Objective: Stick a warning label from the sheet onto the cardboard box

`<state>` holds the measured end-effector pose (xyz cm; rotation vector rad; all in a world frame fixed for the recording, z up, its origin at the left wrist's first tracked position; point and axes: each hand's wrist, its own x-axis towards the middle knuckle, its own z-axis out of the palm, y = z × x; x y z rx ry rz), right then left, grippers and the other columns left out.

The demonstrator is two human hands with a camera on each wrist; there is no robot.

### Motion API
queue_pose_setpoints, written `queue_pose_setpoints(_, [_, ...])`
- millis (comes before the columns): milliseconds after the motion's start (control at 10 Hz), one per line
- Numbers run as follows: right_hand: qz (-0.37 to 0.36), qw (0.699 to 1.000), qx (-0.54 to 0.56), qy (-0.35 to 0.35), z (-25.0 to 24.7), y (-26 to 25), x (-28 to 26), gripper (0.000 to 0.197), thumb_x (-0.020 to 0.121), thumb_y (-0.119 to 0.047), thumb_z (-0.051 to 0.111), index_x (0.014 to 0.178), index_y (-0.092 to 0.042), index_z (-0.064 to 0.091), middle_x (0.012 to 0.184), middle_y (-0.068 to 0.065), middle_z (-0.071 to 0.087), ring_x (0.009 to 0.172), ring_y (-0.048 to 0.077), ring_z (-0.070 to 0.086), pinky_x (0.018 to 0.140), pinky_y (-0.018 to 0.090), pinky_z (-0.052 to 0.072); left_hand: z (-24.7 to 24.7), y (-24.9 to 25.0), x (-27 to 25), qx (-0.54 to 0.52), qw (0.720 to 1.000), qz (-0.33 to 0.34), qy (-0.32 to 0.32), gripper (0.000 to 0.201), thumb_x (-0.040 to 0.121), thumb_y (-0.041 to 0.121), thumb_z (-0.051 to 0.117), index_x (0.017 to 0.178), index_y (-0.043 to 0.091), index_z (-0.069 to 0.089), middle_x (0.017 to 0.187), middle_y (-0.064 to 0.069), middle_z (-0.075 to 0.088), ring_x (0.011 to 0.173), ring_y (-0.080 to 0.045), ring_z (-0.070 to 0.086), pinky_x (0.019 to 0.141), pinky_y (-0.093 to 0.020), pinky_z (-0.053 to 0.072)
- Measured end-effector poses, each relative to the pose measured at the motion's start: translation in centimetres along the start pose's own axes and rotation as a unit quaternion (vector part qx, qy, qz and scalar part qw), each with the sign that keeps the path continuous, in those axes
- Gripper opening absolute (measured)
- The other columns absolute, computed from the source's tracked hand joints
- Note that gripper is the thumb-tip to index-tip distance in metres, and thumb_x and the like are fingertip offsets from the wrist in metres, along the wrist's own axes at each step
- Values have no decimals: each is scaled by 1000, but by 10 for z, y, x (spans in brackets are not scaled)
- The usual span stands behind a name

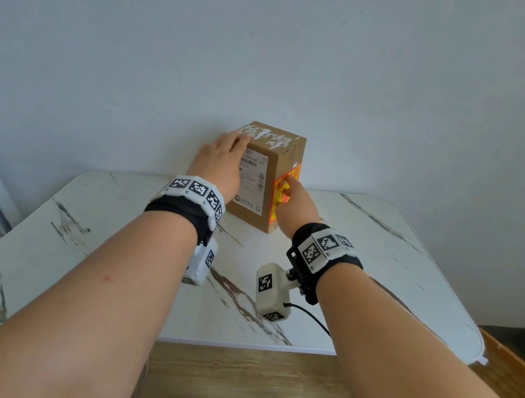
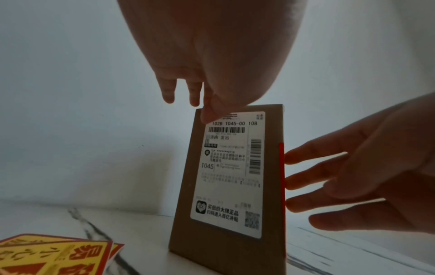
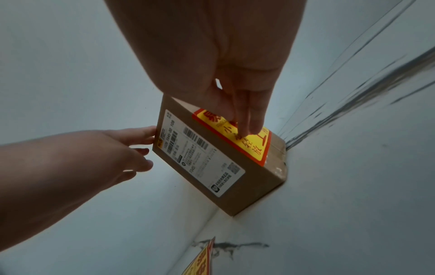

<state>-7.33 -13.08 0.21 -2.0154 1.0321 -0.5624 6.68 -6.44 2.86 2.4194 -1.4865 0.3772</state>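
On the cardboard box [image 1: 270, 179], right hand [image 1: 297, 204] fingers press the warning label [image 3: 237, 137] flat; left hand [image 1: 222, 162] apparently steadies its top, fingers straight.

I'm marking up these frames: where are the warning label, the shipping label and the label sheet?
warning label [image 3: 253, 147]: right wrist view, bare yellow area below the fingertips.
shipping label [image 2: 226, 173]: left wrist view, middle of the white printed face.
label sheet [image 2: 54, 254]: left wrist view, yellow top sheet at lower left.

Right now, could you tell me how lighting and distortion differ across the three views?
Head view: evenly lit, table edges bowed. Left wrist view: left hand a backlit, dim shape. Right wrist view: dark and tilted, yet the warning label on the cardboard box stays vivid.
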Motion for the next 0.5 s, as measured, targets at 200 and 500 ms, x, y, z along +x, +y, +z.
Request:
queue_pose_setpoints(200, [1,1000,-12,-21,0,-5,-9,67,91,6,35,152,-20,25,150,10,44,136,29,46,104,37,43,-8,-1,-6,17,998,-26,-62,79,90,3,44,155,19,1,164,0,3,152,-22,9,121,-50,13])
queue_pose_setpoints(500, [26,998,-36,36,-14,7,-11,54,92,-6,43,145,-15,39,145,13,48,127,30,53,99,36,48,-15,7,-44,7,986,-66,-156,78,87,6,47,155,20,10,163,-6,7,150,-27,15,120,-50,18])
